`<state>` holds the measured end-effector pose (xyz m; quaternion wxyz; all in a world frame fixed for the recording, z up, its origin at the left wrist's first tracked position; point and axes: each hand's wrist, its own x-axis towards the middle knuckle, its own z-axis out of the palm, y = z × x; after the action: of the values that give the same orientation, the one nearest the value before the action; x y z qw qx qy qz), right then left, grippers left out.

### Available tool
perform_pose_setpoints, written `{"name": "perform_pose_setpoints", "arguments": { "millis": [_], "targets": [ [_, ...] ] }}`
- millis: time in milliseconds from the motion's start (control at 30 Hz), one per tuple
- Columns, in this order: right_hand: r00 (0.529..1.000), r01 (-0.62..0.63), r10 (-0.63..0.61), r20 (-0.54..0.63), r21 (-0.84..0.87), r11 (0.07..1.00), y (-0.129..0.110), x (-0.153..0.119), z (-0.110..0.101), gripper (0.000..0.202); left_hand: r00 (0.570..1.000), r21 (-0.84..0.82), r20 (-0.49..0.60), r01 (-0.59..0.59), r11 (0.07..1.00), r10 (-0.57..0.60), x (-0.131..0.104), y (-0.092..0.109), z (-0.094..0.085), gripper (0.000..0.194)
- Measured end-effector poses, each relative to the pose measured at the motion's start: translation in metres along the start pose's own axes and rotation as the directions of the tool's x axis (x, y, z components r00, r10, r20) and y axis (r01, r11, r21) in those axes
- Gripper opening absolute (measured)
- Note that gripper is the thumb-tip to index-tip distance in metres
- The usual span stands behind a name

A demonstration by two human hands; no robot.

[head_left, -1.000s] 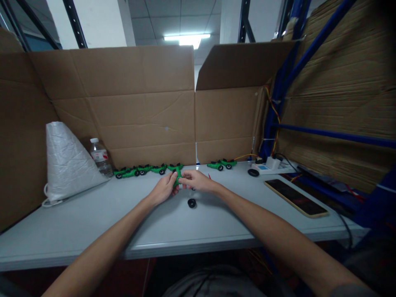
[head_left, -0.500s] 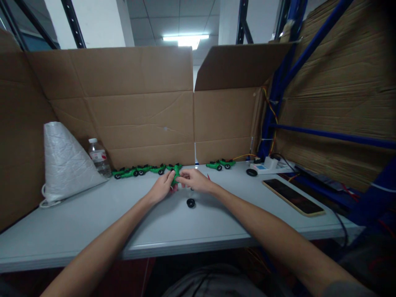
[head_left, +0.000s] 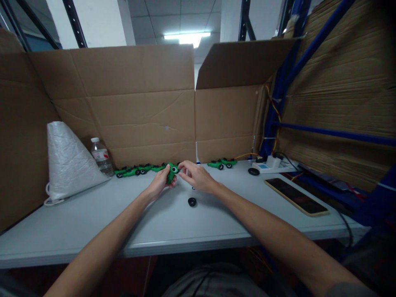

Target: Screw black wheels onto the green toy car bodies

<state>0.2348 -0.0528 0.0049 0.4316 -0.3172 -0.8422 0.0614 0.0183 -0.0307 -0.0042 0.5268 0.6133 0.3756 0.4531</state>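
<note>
My left hand (head_left: pixel 159 184) is closed around a green toy car (head_left: pixel 171 176), held above the table. A round, pale-ringed spot faces me near its top. My right hand (head_left: pixel 197 176) is just to the right of the toy car, its thumb and fingers bent together in a pinch. Whatever sits between those fingertips, if anything, is too small to make out. Below the right hand a black wheel (head_left: pixel 192 202) lies on the white table (head_left: pixel 161 231). A tiny dark ring (head_left: pixel 193 188) shows just under the right palm.
Several green toy cars (head_left: pixel 127 171) line the cardboard wall (head_left: pixel 142 119), with more (head_left: pixel 222 163) to the right. A water bottle (head_left: pixel 101 156) and silvery bag (head_left: pixel 69 165) stand left. On the right are a black ring (head_left: pixel 253 171), phone (head_left: pixel 295 196) and power strip (head_left: pixel 278 166).
The toy car has turned in my left hand, so its round ringed part now faces me. My right hand has drawn slightly up and away from it. The view has shifted a little.
</note>
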Motion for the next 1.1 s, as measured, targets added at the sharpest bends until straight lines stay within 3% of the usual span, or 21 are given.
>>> {"name": "perform_pose_setpoints", "arguments": {
  "millis": [233, 400, 633, 900, 1100],
  "targets": [
    [0.997, -0.009, 0.007, 0.073, 0.023, 1.000, 0.010, 0.000, 0.005, 0.034, 0.998, 0.008, -0.056, 0.011, 1.000, -0.010, 0.000, 0.001, 0.002, 0.058],
    [0.995, -0.091, 0.082, 0.056, 0.169, 0.981, 0.017, 0.001, 0.016, 0.039, 0.997, 0.062, -0.064, -0.033, 0.998, 0.037, 0.000, 0.001, 0.000, 0.058],
    [0.944, -0.329, 0.269, 0.189, 0.521, 0.788, 0.021, 0.007, 0.016, 0.040, 0.992, 0.151, -0.062, -0.101, 0.983, 0.111, -0.003, 0.006, 0.003, 0.058],
    [0.927, -0.375, 0.305, 0.218, 0.538, 0.755, 0.021, 0.007, 0.005, 0.027, 0.993, 0.227, -0.047, -0.091, 0.970, 0.104, -0.006, 0.003, 0.004, 0.058],
    [0.923, -0.383, 0.283, 0.261, 0.551, 0.741, 0.022, 0.009, 0.000, 0.031, 0.996, 0.155, -0.019, -0.084, 0.984, 0.088, -0.003, 0.006, 0.002, 0.048]
  ]
}}
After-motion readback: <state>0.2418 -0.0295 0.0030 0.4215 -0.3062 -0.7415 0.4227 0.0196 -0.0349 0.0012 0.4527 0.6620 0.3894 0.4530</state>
